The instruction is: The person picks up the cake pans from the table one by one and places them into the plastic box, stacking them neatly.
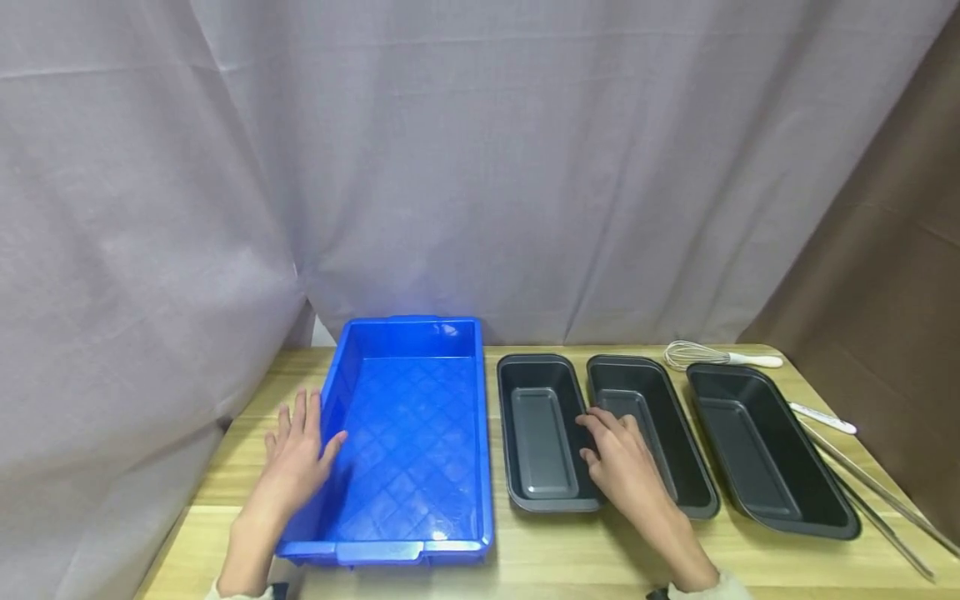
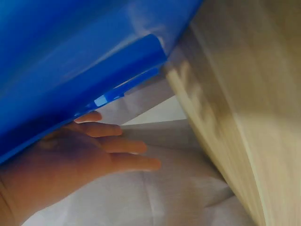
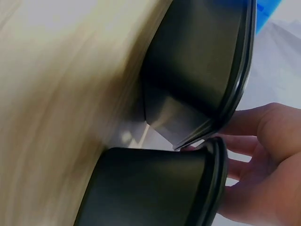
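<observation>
A long blue plastic bin [image 1: 408, 433] lies on the wooden table, with nothing inside it. My left hand [image 1: 295, 462] is at its left wall, fingers extended and spread, the thumb over the rim. In the left wrist view the hand [image 2: 89, 153] lies along the bin's side. Two dark loaf pans, a left one [image 1: 542, 442] and a middle one [image 1: 637, 402], stand side by side to the right of the bin. Over their neighbouring rims is my right hand [image 1: 626, 462], fingers loosely bent. The right wrist view shows its fingertips right at both rims, partly hidden behind them.
A third dark loaf pan [image 1: 750, 450] stands farther right, slightly angled. Behind it lies a whisk [image 1: 693, 356] with a white handle. Beside that pan are a white handle [image 1: 822, 417] and long metal rods [image 1: 881, 492]. Grey curtain [image 1: 480, 183] hangs along the table's back edge.
</observation>
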A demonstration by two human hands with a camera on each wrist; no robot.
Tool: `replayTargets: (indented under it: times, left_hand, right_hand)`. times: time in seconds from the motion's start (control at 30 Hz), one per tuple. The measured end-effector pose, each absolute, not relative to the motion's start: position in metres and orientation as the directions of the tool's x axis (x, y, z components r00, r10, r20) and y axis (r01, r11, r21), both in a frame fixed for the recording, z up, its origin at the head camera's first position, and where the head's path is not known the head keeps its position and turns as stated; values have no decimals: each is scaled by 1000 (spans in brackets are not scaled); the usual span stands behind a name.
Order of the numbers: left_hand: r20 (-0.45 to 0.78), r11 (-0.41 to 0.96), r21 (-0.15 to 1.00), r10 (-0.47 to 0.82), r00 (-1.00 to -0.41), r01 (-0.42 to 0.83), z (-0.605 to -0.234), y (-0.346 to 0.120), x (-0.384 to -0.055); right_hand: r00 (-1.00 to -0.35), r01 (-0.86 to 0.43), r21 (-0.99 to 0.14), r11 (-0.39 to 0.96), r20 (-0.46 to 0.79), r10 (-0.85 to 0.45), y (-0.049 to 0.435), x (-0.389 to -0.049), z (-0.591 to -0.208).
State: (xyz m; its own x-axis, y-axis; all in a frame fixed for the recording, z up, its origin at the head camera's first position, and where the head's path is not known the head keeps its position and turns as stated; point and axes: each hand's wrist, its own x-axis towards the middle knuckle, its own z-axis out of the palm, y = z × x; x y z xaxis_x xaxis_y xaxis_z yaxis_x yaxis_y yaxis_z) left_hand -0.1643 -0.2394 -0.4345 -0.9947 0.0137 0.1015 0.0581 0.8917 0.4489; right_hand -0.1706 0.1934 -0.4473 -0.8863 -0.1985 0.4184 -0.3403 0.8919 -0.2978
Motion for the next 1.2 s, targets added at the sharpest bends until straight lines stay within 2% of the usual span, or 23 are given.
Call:
replayTargets:
  times: [0.23,0.3,0.43,0.63,0.8,0.93,1.03,1.2]
  left_hand:
    - [167,867,486,27,-986,106,-438,-241,-161]
    - [173,861,497,28,-985,111,-438,-243,-161]
    - [170,856,504,30,-985,113,-437,-245,-161]
    - [160,859,502,22,-987,100,-438,-245,-162]
    - [157,853,511,23,-987,101,-440,-242,-162]
    - [173,855,506,30,-984,115,-441,-241,-164]
    - [172,855,505,33,-985,117,-441,-240,-164]
    - [160,854,508,35,-986,113,-441,-240,-165]
  right_hand:
    - [-872,-349,-151,925,415,-261,177,-160,-444]
    - [-880,-352,-158,923,392,-268,174,-158,-445]
    - [-890,-360,-215,908,371,-265,175,-161,-460]
    - [-929,-341,-323,883,262,-263,184,-166,-491]
    - [-967,-255,-431,866,135,-218,179,-154,-488]
    - [-983,-168,-574,802,36,-181,173,-140,-471]
    - [-983,-156,-621,768,23,-181,172,-133,-466]
    - [-972,-220,-637,739,84,-218,177,-131,-471]
